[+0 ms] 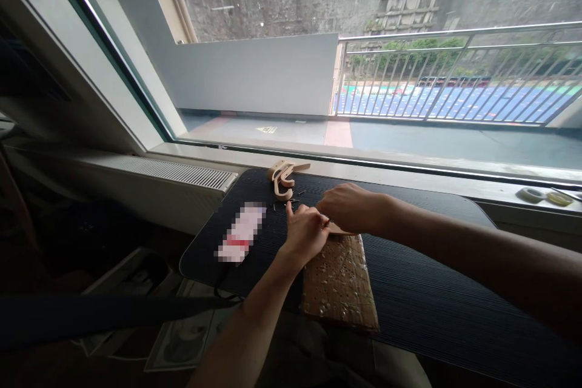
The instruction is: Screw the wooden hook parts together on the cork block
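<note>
Both your hands meet over the thin wooden piece (340, 230) at the cardboard sheet's (339, 285) top edge. Right hand (348, 209) looks pinched shut on a tiny dark bit (327, 222); left hand (304, 231) is curled, grip unclear tbh. Looks like fiddly fitting work, so steady fingers.

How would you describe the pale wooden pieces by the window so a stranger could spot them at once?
Start at the big window and drop to the black ribbed mat below it. At the mat's far edge, just beyond the left hand and right hand, lie pale curved wooden pieces. Unlike the flat brown perforated board nearer the person, they are light, hooked and untouched.
</note>
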A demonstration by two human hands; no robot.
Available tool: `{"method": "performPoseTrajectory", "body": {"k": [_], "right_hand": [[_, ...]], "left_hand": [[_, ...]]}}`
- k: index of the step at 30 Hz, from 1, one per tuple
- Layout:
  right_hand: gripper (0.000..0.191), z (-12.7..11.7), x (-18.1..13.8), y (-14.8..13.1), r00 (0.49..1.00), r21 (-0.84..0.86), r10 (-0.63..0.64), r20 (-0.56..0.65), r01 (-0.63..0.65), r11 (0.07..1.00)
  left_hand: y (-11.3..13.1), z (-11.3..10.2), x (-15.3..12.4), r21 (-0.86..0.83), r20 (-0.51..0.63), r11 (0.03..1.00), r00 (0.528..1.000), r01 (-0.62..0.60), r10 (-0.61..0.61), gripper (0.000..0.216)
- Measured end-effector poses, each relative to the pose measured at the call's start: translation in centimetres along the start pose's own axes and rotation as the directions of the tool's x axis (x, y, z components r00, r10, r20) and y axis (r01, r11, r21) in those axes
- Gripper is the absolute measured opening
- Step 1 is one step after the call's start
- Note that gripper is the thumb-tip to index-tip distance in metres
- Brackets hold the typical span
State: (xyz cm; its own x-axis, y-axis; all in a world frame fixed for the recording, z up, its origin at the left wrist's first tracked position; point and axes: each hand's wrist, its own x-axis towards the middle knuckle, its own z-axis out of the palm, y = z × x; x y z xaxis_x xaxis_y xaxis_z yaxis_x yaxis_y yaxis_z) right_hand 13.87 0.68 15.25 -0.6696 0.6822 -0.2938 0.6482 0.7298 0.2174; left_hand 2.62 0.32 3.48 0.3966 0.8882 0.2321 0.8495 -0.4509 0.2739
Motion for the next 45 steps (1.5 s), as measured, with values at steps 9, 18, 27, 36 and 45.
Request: {"method": "performPoseTrajectory", "body": {"k": [9,18,27,36,45], "right_hand": [[0.010,-0.6,1.2,1.0,0.998,0.038,0.009,0.068,-0.011,0.999],[0.014,-0.8,0.8,2.2,0.998,0.028,0.017,0.066,-0.019,0.999],[0.021,0.7,-0.4,4.3,0.995,0.183,0.098,0.021,-0.100,0.978],[0.030,7.8,-5.5,5.7,0.899,0.705,0.410,-0.157,-0.189,0.684],[0.038,12.9,-5.7,3.6,0.884,0.868,0.446,-0.142,-0.105,0.485]], "left_hand": [[0.0,0.2,0.4,-0.002,-0.004,1.000,1.000,0.025,-0.025,0.014],[-0.9,-0.6,0.6,-0.074,0.100,0.997,0.995,-0.023,0.030,0.019],[-0.8,-0.4,0.9,-0.084,0.050,0.996,0.998,-0.037,0.041,0.015],[0.1,-0.7,1.0,-0.031,-0.004,0.995,0.995,-0.095,0.095,0.013],[0.9,0.5,0.8,0.118,0.051,0.992,0.998,-0.051,0.045,0.019]]}}
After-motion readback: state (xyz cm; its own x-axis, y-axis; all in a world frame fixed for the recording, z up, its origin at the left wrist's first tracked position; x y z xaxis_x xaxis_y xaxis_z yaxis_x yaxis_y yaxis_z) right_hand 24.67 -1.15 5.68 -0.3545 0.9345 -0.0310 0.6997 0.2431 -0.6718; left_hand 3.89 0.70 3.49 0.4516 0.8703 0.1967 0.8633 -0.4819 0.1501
